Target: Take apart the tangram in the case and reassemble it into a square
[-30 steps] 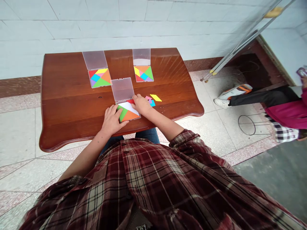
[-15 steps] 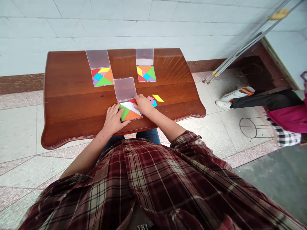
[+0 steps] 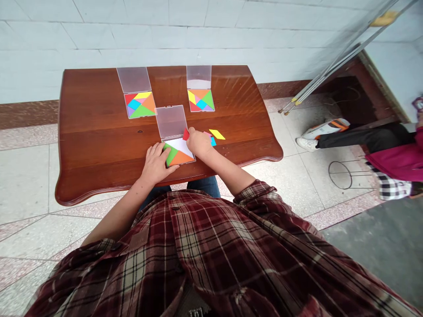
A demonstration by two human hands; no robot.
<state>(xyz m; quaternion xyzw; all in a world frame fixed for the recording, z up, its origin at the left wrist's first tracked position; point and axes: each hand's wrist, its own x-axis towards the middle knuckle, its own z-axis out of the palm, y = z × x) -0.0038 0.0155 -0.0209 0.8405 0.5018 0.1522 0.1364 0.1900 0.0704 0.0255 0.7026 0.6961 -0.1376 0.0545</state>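
My right hand (image 3: 199, 143) pinches a red tangram piece (image 3: 186, 134) just above the right side of the nearest tangram case (image 3: 194, 161). Inside that case lie a green triangle (image 3: 171, 154) and an orange triangle (image 3: 180, 158), with its white bottom showing beside them. The case's clear lid (image 3: 171, 122) is folded back on the table. My left hand (image 3: 155, 164) rests with fingers spread on the case's left edge. Right of my right hand lie a yellow parallelogram (image 3: 217, 134) and a blue piece (image 3: 213, 141); a pink piece (image 3: 207, 133) is partly hidden behind the hand.
Two more open cases stand farther back on the brown table (image 3: 99, 141), a filled left case (image 3: 140, 105) and a filled right case (image 3: 201, 100). A tiled wall (image 3: 148, 35) borders the table. At right are crutches (image 3: 317, 83) and a seated person's leg (image 3: 343, 140).
The red piece has been lifted and turned in my right hand, baring more of the white case bottom. My left hand has stayed in place.
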